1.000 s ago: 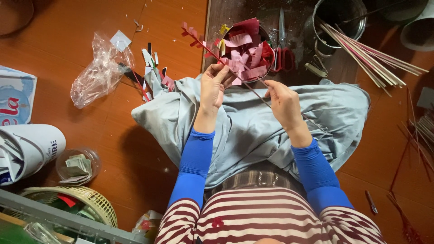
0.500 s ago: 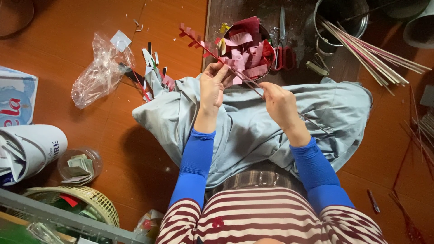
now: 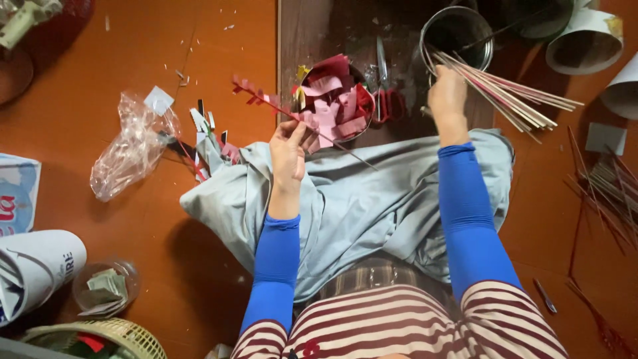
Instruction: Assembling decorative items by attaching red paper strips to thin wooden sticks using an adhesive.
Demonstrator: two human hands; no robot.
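Left hand [image 3: 289, 149]: grip pinched on a thin stick [image 3: 302, 125] wrapped with red paper leaves, held slanting over the grey cloth [image 3: 372, 206] on the lap
Right hand [image 3: 447, 98]: reaches to the bundle of thin sticks [image 3: 512, 96] leaning out of the metal pot [image 3: 457, 33]; fingers curl at the sticks, whether clamped I cannot tell
Bowl of pink and red paper scraps [image 3: 334, 100]: just beyond the left hand
Red-handled scissors [image 3: 387, 93]: between bowl and pot
Clear plastic bag [image 3: 129, 153]: on the floor, far left
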